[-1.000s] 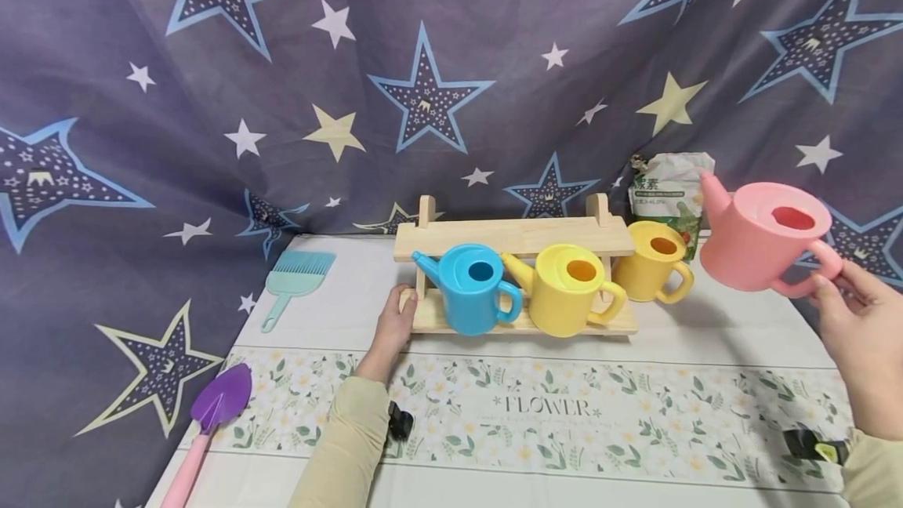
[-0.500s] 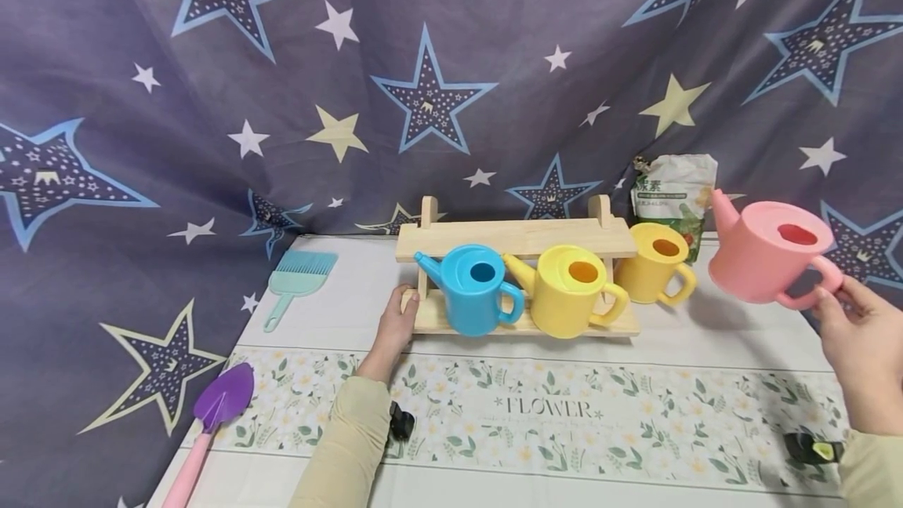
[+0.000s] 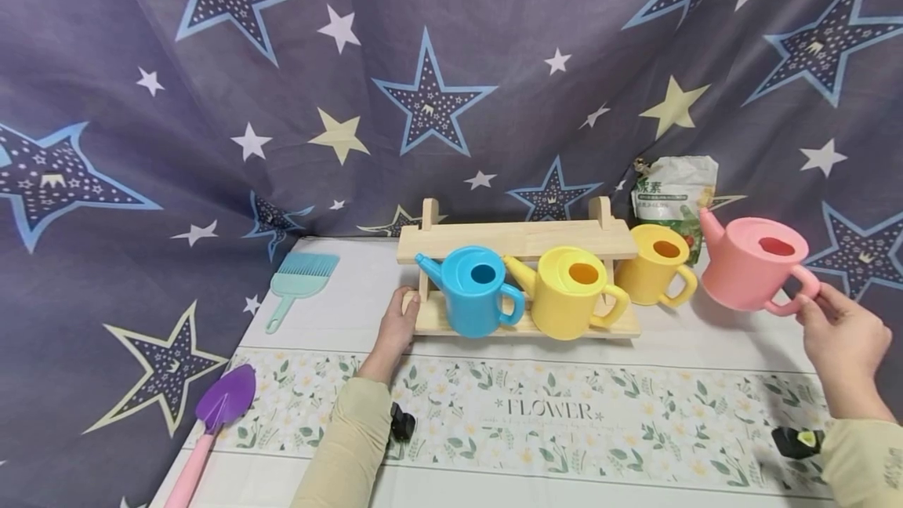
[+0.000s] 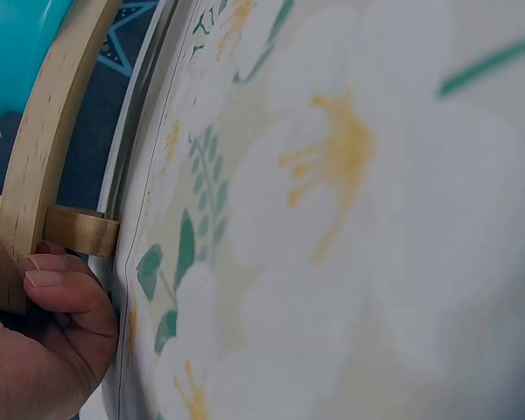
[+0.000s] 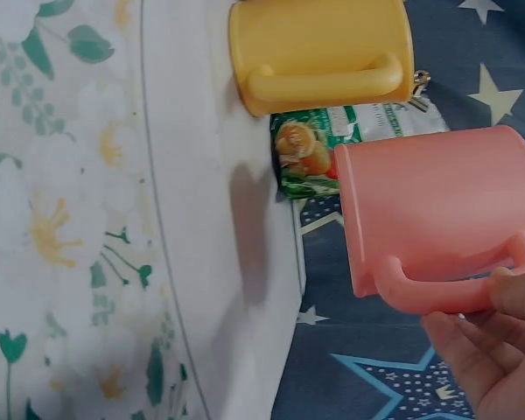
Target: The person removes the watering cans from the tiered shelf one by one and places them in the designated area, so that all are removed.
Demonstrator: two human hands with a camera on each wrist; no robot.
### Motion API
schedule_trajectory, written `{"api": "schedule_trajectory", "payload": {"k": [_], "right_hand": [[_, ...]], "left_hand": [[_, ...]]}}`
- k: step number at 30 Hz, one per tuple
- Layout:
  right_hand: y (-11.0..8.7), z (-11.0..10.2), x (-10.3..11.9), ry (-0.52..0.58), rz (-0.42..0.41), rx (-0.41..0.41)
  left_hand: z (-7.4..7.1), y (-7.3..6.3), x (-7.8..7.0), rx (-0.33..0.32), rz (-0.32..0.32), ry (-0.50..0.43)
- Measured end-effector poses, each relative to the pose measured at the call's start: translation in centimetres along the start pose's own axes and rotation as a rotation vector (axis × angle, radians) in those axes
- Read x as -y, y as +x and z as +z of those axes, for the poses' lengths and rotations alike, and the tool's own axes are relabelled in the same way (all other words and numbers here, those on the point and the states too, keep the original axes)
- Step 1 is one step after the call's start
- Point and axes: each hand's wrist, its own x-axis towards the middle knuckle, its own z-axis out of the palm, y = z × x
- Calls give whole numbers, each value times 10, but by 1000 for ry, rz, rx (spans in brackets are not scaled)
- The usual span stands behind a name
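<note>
My right hand (image 3: 846, 335) pinches the handle of a pink watering can (image 3: 756, 265), held up above the table's right side with its spout to the left. The left hand (image 3: 397, 329) grips the left end of the lower board of a wooden two-tier rack (image 3: 518, 240); its thumb and fingertips curl round the wood in the left wrist view (image 4: 66, 302). On that lower board stand a blue watering can (image 3: 471, 300) and a yellow watering can (image 3: 567, 300), spouts to the left. The rack's upper board bears nothing.
An orange-yellow watering can (image 3: 652, 265) stands right of the rack, before a white and green bag (image 3: 673, 190). At the left lie a teal brush (image 3: 299, 281) and a purple trowel (image 3: 226, 398) with a pink handle. A star-patterned curtain (image 3: 494, 85) hangs behind the table.
The pink watering can has come down, first drifting slightly right, then left toward the orange-yellow one. My left hand keeps its grip on the rack.
</note>
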Motion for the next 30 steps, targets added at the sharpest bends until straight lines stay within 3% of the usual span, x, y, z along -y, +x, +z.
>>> {"api": "schedule_trajectory", "payload": {"k": [16, 30], "right_hand": [[9, 25, -17, -28, 46, 171], [12, 34, -30, -11, 142, 226]], "left_hand": [[1, -1, 2, -10, 3, 5], [0, 1, 2, -12, -12, 7]]}}
